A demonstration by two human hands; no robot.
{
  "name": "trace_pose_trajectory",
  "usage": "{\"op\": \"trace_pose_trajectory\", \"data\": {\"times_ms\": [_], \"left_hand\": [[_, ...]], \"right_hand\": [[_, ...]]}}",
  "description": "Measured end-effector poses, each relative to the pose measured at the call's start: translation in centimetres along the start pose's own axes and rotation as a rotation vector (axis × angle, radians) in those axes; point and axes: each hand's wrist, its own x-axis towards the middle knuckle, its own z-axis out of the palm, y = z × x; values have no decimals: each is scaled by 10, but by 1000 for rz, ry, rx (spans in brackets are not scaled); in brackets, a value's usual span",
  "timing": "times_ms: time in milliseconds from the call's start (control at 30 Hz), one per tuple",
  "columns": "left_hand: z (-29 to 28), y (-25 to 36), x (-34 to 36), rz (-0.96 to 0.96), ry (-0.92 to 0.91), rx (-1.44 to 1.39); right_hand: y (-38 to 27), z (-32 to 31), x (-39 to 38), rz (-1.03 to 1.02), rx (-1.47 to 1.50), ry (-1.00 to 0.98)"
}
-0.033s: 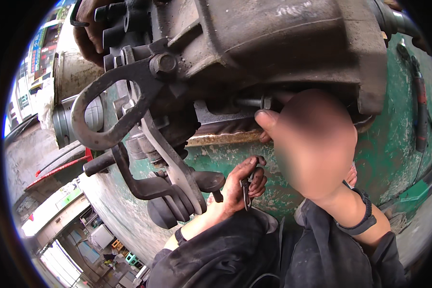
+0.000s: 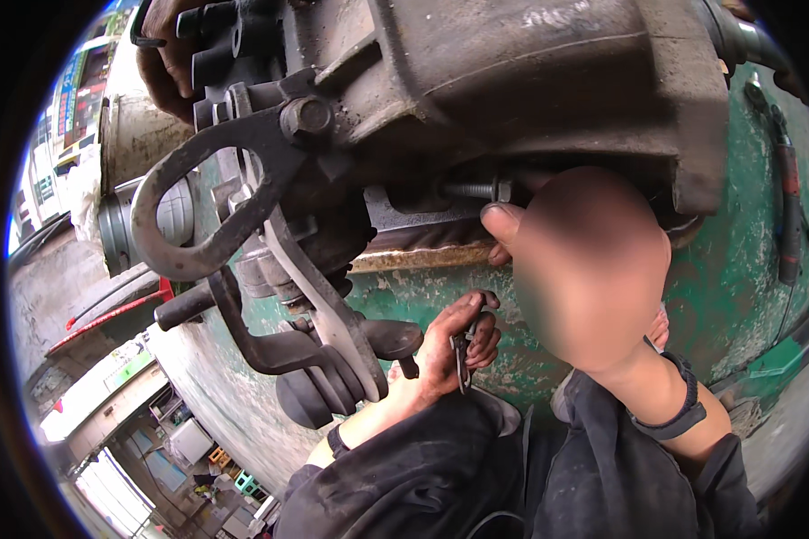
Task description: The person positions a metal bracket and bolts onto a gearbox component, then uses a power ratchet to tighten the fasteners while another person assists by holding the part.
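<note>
A large grey-brown cast metal housing (image 2: 530, 67), resembling a gearbox, rests above a green, scuffed surface (image 2: 413, 301). My right hand (image 2: 593, 269) is at its underside, largely blurred. The thumb and a finger close around the head of a threaded bolt (image 2: 476, 190) that lies level beneath the housing. Lower down, my left hand (image 2: 463, 346) has its fingers curled round a small dark metal piece (image 2: 461, 359), whose kind I cannot make out. Left of that hand hangs a metal lever with a rounded black end (image 2: 304, 400).
A dark looped bracket (image 2: 157, 211) juts out at the left, bolted to the housing. Another person's hand (image 2: 166, 72) touches the housing at the upper left. A red-and-black handled tool (image 2: 788, 198) lies at the right, above a green-edged object (image 2: 782, 364).
</note>
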Motion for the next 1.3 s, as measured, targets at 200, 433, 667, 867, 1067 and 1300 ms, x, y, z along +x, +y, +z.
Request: {"op": "trace_pose_trajectory", "data": {"times_ms": [200, 433, 667, 867, 1067, 1300], "left_hand": [[1, 1, -2, -29, 84, 17], [7, 2, -1, -87, 199, -4], [9, 1, 1, -6, 29, 116], [10, 1, 0, -9, 88, 147], [8, 0, 1, 9, 10, 171], [9, 2, 1, 21, 20, 178]], "right_hand": [[-7, 3, -2, 157, 314, -66], [-11, 3, 16, 103, 147, 47], [5, 19, 13, -226, -2, 284], [2, 20, 3, 5, 330, 184], [2, 10, 10, -194, -173, 128], [10, 4, 8, -265, -4, 169]]}}
